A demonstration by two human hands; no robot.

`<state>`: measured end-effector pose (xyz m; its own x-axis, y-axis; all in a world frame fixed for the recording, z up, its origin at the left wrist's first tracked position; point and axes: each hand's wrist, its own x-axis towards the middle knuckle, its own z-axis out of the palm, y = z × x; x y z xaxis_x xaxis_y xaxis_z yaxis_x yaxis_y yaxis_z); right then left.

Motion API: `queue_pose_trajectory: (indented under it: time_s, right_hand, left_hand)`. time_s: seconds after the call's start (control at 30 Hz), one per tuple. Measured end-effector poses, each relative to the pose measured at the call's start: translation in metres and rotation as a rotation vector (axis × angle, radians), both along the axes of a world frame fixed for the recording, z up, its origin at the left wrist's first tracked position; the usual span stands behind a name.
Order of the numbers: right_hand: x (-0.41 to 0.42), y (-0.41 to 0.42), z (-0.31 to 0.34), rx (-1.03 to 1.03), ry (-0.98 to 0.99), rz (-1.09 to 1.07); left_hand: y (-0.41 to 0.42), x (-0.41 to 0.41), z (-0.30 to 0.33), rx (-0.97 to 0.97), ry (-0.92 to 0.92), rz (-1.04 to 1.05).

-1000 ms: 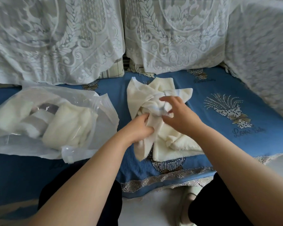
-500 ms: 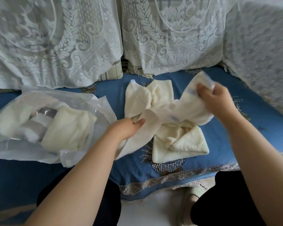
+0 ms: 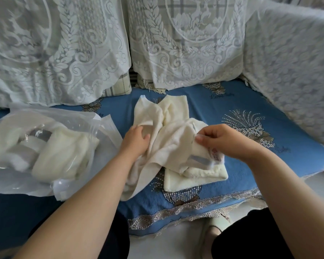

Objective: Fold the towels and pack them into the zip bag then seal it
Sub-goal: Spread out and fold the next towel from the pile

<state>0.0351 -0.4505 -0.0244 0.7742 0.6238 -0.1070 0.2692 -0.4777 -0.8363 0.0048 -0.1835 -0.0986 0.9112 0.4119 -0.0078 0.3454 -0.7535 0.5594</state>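
Note:
A loose cream towel (image 3: 168,144) lies crumpled in the middle of the blue sofa seat. My left hand (image 3: 136,140) grips a bunch of it at its left side. My right hand (image 3: 224,140) pinches its labelled corner between thumb and fingers, just above a second cream towel (image 3: 195,176) folded flat underneath. Another cream towel (image 3: 157,113) lies spread behind them. A clear zip bag (image 3: 51,144) lies to the left with its mouth open toward the towels. Folded cream towels (image 3: 64,156) show through its plastic.
The blue seat cover (image 3: 251,101) has a lace-trimmed front edge (image 3: 195,208). White lace drapes (image 3: 185,43) hang over the sofa back, and more lace covers the armrest (image 3: 292,71) at the right. My dark-clothed knees and a pale slipper (image 3: 213,230) are below the seat edge.
My right hand has come back down and left from the raised position, bringing the towel's corner toward the middle. My left hand shifted up onto the bunched towel.

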Motion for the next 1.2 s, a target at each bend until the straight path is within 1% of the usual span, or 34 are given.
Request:
queue_pose_trajectory:
  time_s: [0.03, 0.07, 0.1, 0.13, 0.2, 0.23, 0.27, 0.3, 0.37, 0.47, 0.53, 0.6, 0.7, 0.77, 0.83, 0.93, 1.0, 1.03, 1.1, 1.13, 1.2]
  right_hand:
    - [0.0, 0.004, -0.001, -0.113, -0.101, -0.025]
    - [-0.001, 0.009, -0.002, -0.184, -0.163, -0.041]
    - [-0.002, 0.013, -0.002, -0.189, -0.161, -0.026]
    - [-0.005, 0.017, -0.001, -0.127, -0.101, 0.026]
    - [-0.012, 0.022, 0.002, 0.097, 0.08, 0.161]
    - [-0.017, 0.024, 0.005, 0.189, 0.132, 0.197]
    - [-0.021, 0.028, 0.007, 0.241, 0.129, 0.187]
    - [-0.023, 0.032, 0.009, 0.262, 0.076, 0.134]
    - [-0.024, 0.04, 0.008, 0.28, -0.061, 0.01]
    - [-0.024, 0.047, 0.006, 0.286, -0.13, -0.025]
    - [-0.023, 0.048, 0.003, 0.285, -0.125, -0.018]
    - [-0.022, 0.049, 0.0, 0.279, -0.134, -0.024]
    - [-0.018, 0.048, -0.003, 0.271, -0.153, -0.092]
    - [-0.018, 0.048, -0.003, 0.322, -0.098, -0.118]
    - [-0.017, 0.049, -0.004, 0.351, -0.106, -0.144]
    - [-0.015, 0.051, -0.006, 0.229, -0.189, -0.175]
    - [-0.017, 0.054, -0.003, 0.201, -0.233, -0.194]
    - [-0.017, 0.054, -0.002, 0.219, -0.275, -0.237]
    - [-0.017, 0.047, 0.007, 0.335, -0.312, -0.364]
    - [-0.017, 0.042, 0.014, 0.422, -0.295, -0.418]
    - [-0.016, 0.029, 0.024, 0.591, -0.227, -0.507]
  left_hand:
    - [-0.002, -0.001, 0.007, -0.145, -0.158, 0.086]
    - [-0.005, -0.003, 0.016, -0.27, -0.294, 0.15]
    - [-0.008, -0.007, 0.024, -0.353, -0.392, 0.17]
    - [-0.013, -0.011, 0.031, -0.418, -0.455, 0.15]
    - [-0.027, -0.025, 0.04, -0.541, -0.51, 0.015]
    - [-0.036, -0.032, 0.042, -0.586, -0.515, -0.059]
    - [-0.044, -0.038, 0.041, -0.612, -0.514, -0.116]
    - [-0.051, -0.043, 0.04, -0.618, -0.501, -0.149]
    - [-0.062, -0.047, 0.038, -0.629, -0.458, -0.156]
    - [-0.07, -0.05, 0.04, -0.684, -0.367, -0.131]
    - [-0.071, -0.049, 0.041, -0.679, -0.332, -0.16]
    - [-0.071, -0.048, 0.042, -0.672, -0.35, -0.238]
    - [-0.069, -0.048, 0.041, -0.691, -0.391, -0.329]
    - [-0.067, -0.048, 0.041, -0.69, -0.394, -0.357]
    - [-0.065, -0.047, 0.039, -0.704, -0.392, -0.391]
    - [-0.063, -0.047, 0.038, -0.642, -0.399, -0.44]
    - [-0.062, -0.047, 0.037, -0.509, -0.36, -0.423]
    - [-0.06, -0.048, 0.035, -0.399, -0.327, -0.388]
    - [-0.053, -0.049, 0.03, -0.127, -0.247, -0.288]
    - [-0.048, -0.05, 0.028, -0.016, -0.218, -0.238]
    - [-0.035, -0.051, 0.024, 0.094, -0.199, -0.133]
